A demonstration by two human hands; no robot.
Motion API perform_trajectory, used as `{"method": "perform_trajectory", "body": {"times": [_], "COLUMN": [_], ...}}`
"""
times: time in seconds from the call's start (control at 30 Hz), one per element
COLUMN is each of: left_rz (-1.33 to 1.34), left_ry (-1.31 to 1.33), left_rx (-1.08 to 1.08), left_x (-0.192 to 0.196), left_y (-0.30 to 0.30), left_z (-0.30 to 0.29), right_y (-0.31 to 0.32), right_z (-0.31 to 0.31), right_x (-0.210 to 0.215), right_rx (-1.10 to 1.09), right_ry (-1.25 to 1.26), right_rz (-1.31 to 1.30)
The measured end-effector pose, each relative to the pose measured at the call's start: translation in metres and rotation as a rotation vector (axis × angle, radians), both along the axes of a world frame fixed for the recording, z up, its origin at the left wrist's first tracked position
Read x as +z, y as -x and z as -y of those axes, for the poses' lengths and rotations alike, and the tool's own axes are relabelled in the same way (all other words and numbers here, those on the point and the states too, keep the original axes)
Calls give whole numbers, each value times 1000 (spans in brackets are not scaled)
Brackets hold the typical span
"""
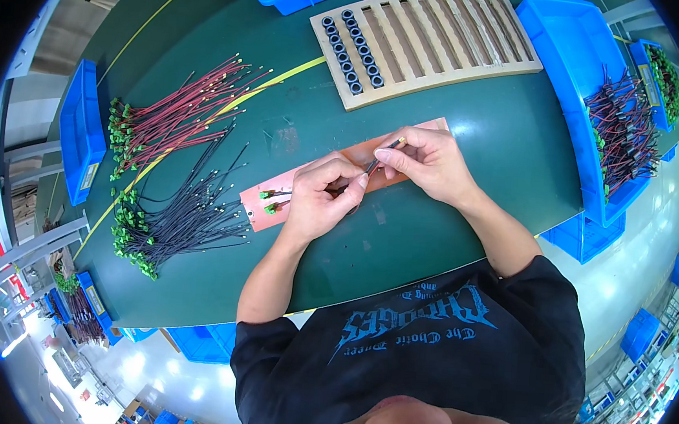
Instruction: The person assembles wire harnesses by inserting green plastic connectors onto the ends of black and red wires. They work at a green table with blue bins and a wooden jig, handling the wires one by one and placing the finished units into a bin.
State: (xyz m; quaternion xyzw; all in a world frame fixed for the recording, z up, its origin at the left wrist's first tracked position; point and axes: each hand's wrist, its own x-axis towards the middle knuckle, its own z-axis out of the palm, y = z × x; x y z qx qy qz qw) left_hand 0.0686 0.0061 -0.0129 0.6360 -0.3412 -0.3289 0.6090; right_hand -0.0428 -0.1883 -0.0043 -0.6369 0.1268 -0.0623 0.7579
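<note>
In front of me lies a long, narrow copper-coloured board. Two green plug connectors rest on its left part, and their leads run under my left hand. That hand is closed in a pinch around thin wires. Just to its right, my right hand is also closed, thumb and fingertips pinching the wires' other stretch. A short dark end with a pale tip sticks up out of its fingers. Both hands are over the board, close together; my fingers partly hide the wires.
Left of the board lie bundles of red wires and black wires with green connectors. A slotted wooden rack holding two rows of dark rings stands at the back. A blue bin with wire assemblies is right; another bin stands far left.
</note>
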Motion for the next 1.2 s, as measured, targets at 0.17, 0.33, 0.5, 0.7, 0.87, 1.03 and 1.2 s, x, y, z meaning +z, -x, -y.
{"method": "perform_trajectory", "body": {"times": [0.17,0.33,0.5,0.7,0.87,1.03,1.2], "left_rz": [4,72,187,325,457,490,850], "left_ry": [107,81,-134,-113,-171,-208,-128], "left_rx": [176,124,41,-30,78,146,11], "left_x": [-3,-15,17,24,17,23,28], "left_y": [-1,-11,-5,-13,-13,-3,-4], "left_z": [8,-7,-9,-16,-22,-14,-10], "right_y": [7,14,10,11,11,12,11], "right_z": [7,8,16,16,17,17,16], "right_x": [-3,-10,-20,-18,-20,-20,-19], "right_rx": [-61,-128,-186,-172,-164,-162,-174], "right_ry": [184,593,910,877,878,898,899], "right_rz": [21,65,266,210,208,195,186]}}
